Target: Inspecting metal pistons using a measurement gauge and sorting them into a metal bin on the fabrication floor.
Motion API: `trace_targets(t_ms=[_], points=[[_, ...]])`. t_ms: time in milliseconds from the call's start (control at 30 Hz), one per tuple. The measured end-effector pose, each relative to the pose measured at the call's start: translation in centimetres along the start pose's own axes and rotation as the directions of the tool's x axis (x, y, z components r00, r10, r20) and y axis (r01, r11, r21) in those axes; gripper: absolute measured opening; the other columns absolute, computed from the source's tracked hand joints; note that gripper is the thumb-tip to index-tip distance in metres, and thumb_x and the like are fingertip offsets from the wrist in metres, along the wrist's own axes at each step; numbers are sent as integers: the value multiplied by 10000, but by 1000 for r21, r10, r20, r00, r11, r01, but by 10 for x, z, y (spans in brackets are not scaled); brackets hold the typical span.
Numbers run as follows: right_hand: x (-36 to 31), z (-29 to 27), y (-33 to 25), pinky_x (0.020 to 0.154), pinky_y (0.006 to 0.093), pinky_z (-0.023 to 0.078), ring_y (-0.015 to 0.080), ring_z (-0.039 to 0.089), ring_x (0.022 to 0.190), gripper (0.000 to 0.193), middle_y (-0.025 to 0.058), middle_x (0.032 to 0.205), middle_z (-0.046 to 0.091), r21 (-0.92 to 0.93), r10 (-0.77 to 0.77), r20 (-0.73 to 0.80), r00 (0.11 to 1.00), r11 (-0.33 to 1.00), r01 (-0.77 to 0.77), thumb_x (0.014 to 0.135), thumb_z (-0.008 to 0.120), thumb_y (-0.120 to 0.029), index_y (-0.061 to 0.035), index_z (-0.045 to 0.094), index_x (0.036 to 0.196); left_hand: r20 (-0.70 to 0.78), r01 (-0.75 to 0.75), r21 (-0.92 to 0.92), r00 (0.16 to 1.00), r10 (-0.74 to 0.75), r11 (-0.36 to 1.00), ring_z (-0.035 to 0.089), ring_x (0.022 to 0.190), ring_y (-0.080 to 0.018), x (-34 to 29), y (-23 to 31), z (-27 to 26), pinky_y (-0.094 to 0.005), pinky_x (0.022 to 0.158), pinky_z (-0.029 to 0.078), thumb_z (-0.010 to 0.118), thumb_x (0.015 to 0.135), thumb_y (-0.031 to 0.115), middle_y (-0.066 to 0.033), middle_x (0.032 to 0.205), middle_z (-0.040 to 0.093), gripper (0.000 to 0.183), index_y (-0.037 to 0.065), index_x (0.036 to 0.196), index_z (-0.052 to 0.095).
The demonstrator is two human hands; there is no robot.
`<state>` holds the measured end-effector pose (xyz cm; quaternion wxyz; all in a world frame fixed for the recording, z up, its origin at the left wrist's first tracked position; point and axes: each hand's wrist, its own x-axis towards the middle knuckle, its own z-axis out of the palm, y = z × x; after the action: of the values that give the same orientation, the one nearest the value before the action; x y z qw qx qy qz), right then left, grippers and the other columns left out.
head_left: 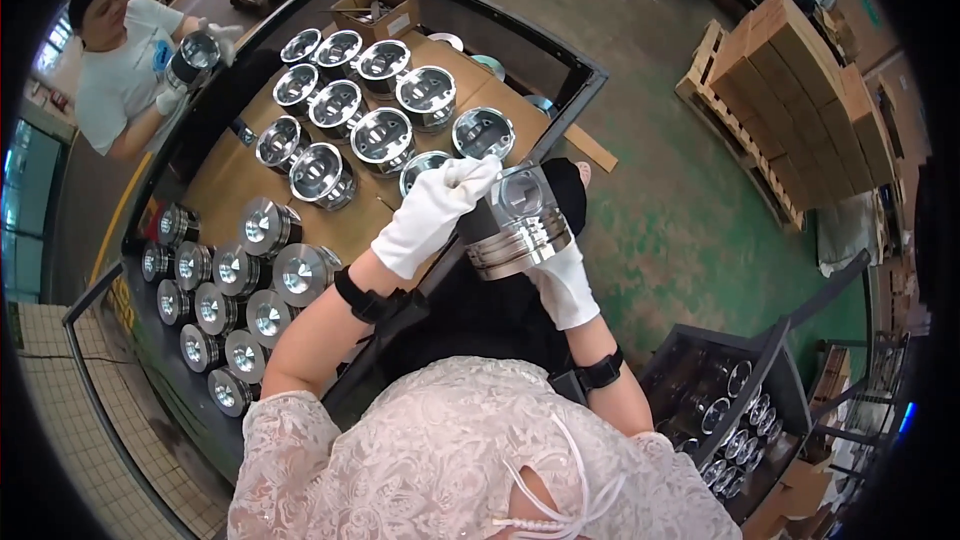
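Observation:
My right hand (566, 282), in a white glove, holds a shiny metal piston (520, 222) from below, open end tilted up, just off the table's right edge. My gloved left hand (435, 212) rests its fingertips on the piston's upper rim. Beneath my left hand, on the brown cardboard sheet (230, 185) covering the table, stand several pistons with open ends up (381, 136). Nearer to me, on the left, several more pistons (247, 275) stand crown up in rows.
A person in a white shirt (120, 70) at the far left holds another piston in gloved hands. A small cardboard box (376, 10) sits at the table's far end. Stacked cartons on a pallet (800, 90) stand right. A black crate of pistons (735, 410) is at lower right.

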<state>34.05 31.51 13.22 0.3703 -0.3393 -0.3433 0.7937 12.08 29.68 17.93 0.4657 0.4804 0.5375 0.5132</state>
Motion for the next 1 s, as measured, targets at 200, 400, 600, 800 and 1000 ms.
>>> trace_targets(t_ms=[200,400,600,800,1000], points=[[3,0,39,1101,539,503,375,524,1379,705,186,1538,470,398,112,378,919,877,-270,979,693,-175,-40,321,1562,-21,33,59,999,-32,998,604,1129,-126,-12,7,-1,-282,1015,450,649,1015,241,-59,1157,709,346,-52,1190,697],[15,-7,21,1036,464,562,286,631,1237,612,111,1374,595,270,36,180,983,959,-85,923,732,-79,-48,449,1465,-217,33,-392,968,-126,920,568,1250,-174,-33,-25,9,-296,1082,436,634,1020,203,-101,1340,601,469,2,1429,524],[18,7,-16,1012,296,537,153,607,1252,763,47,1397,607,-178,-203,-2,979,964,199,849,710,124,-67,450,1541,39,120,-731,990,-134,672,636,1195,-240,-40,-63,14,-376,1080,497,601,995,218,-111,1282,642,402,15,1340,566],[-13,41,-31,956,377,556,310,664,1183,779,134,1348,649,-799,-549,236,802,360,482,796,710,133,-105,503,1508,322,328,-943,942,97,-50,606,1287,-341,-17,-80,21,-500,1111,499,413,1089,390,-174,1405,606,518,12,1427,514],[-13,42,-17,1060,393,519,259,578,1314,1018,150,1526,482,-546,-556,190,809,625,558,743,809,78,-62,287,1606,272,269,-954,962,-1,128,648,1212,-305,-23,-60,20,-481,1075,529,433,1095,377,-152,1352,633,472,37,1410,524]])
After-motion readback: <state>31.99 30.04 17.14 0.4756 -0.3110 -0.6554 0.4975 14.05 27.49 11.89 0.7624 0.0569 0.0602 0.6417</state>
